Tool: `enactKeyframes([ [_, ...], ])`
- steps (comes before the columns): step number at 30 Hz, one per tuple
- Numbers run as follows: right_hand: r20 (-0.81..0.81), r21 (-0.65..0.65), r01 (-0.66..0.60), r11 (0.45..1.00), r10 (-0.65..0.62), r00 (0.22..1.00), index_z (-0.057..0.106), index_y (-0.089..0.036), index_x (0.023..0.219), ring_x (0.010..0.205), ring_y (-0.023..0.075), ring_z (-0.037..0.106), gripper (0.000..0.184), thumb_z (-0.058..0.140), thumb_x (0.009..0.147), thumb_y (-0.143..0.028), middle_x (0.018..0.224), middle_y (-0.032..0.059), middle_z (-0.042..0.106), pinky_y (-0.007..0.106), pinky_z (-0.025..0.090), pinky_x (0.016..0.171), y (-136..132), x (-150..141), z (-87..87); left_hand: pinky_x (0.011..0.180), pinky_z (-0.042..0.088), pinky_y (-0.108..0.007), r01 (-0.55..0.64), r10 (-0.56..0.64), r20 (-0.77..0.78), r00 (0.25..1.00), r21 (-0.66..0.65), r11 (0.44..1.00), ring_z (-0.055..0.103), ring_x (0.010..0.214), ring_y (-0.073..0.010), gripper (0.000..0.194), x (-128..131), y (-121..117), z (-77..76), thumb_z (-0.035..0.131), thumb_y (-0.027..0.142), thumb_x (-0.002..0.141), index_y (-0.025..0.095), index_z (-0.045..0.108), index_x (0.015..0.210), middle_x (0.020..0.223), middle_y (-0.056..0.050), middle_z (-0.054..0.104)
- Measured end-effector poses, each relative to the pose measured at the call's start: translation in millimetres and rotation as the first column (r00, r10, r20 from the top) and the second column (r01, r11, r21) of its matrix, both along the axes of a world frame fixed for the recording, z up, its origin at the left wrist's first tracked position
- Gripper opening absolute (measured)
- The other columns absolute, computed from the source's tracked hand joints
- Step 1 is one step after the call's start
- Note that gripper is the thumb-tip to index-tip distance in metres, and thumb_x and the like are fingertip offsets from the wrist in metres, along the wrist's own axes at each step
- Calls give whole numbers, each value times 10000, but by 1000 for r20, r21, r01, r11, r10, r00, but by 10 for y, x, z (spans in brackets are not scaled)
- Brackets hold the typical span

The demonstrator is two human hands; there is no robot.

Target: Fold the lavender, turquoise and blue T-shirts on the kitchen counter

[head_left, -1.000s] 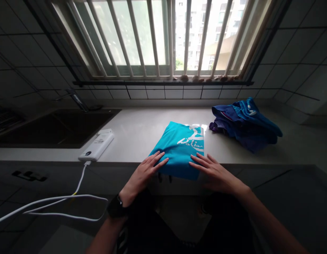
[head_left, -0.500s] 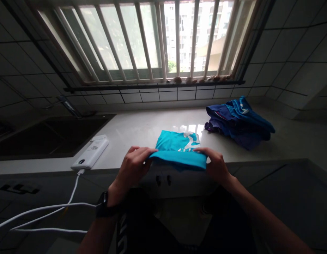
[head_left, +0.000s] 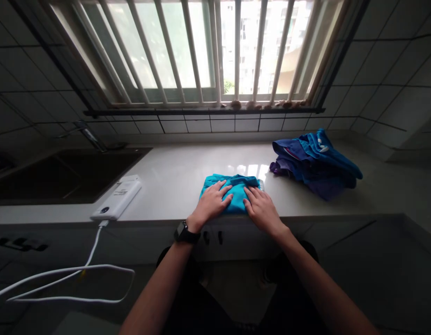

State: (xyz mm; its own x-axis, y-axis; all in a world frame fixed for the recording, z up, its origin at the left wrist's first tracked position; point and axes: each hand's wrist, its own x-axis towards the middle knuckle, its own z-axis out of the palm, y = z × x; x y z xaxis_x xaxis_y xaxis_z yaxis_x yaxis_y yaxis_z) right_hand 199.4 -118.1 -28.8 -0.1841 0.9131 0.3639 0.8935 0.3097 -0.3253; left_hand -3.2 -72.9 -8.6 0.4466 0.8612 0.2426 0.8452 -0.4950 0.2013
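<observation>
Both bare hands press flat on a folded turquoise cotton T-shirt [head_left: 232, 195], the left hand [head_left: 211, 202] and right hand [head_left: 262, 210] side by side on top, on a glossy white stone countertop [head_left: 173, 179]. A rumpled pile of dark blue and purple clothes [head_left: 314, 163] lies to the right, and a white power bank [head_left: 116, 200] with a white cable [head_left: 72, 274] lies to the left. A black wristwatch [head_left: 183, 232] circles the left wrist.

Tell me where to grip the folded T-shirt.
Take the folded turquoise T-shirt by its left and right edges, coming in from both sides. It lies flat and compact on the white countertop, with the left hand and right hand resting on top, so the side edges look easiest to pinch.
</observation>
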Motion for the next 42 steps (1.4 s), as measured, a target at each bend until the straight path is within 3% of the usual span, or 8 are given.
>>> enactKeyframes([
  [8,-177,43,-47,998,54,983,616,-205,1381,1471,343,452,412,416,1036,-308,1520,147,575,646,251,1241,-299,-7,84,1203,417,-449,-112,113,-29,993,22,993,488,1468,-298,495,58,-115,26,458,448,1033,216,643,1428,1584,-124,528],
  [12,-592,139,-211,967,252,765,664,-276,1131,1178,277,646,243,439,1039,-299,1210,102,698,451,508,1034,-894,-54,9,1051,508,-529,-447,453,-36,891,113,887,580,1330,-380,512,70,-193,-26,414,444,1022,156,681,1351,1451,-217,616],
  [18,-942,-96,-583,806,116,315,669,-221,919,721,183,611,334,574,995,-532,781,26,642,317,496,706,-1409,-608,-1003,835,528,-627,-784,787,-49,615,68,616,607,1158,-475,583,-308,257,147,314,427,1023,31,697,1215,1256,-351,639],
  [24,-985,-111,-808,579,-170,14,612,-216,881,534,121,507,535,716,807,-736,643,-17,578,261,403,555,-1445,-1008,-1855,1061,445,-670,-556,522,-239,818,-103,824,456,1433,-454,639,-744,477,335,440,699,937,333,635,1423,1592,-162,497],
  [29,-981,-92,-861,500,-193,-7,638,-214,894,530,117,507,545,749,778,-734,650,-14,587,264,401,568,-1429,-957,-1985,1135,339,-751,-662,640,-173,748,-148,734,279,1564,-445,719,-689,545,240,242,661,999,315,441,1597,1705,-140,329],
  [34,-983,-80,-875,478,-184,-11,650,-221,891,557,123,524,525,738,795,-729,673,-11,585,270,421,592,-1411,-858,-1615,1074,346,-815,-750,737,-142,661,-107,652,303,1535,-496,706,-552,789,242,257,585,1003,245,467,1585,1667,-210,374],
  [38,-995,-67,-880,470,33,94,698,-208,960,711,153,621,366,678,935,-573,827,33,664,294,493,689,-1106,-533,-632,1078,351,-800,-766,757,-114,643,-113,633,290,1541,-490,690,-575,947,255,288,558,989,245,485,1572,1664,-211,379],
  [42,-884,19,-717,697,347,314,683,-208,1033,749,168,642,307,564,1005,-490,866,42,677,305,527,711,-284,-106,422,1128,299,-781,-750,751,-24,659,-91,655,311,1529,-473,689,-618,989,211,256,546,987,215,557,1512,1631,-230,418],
])
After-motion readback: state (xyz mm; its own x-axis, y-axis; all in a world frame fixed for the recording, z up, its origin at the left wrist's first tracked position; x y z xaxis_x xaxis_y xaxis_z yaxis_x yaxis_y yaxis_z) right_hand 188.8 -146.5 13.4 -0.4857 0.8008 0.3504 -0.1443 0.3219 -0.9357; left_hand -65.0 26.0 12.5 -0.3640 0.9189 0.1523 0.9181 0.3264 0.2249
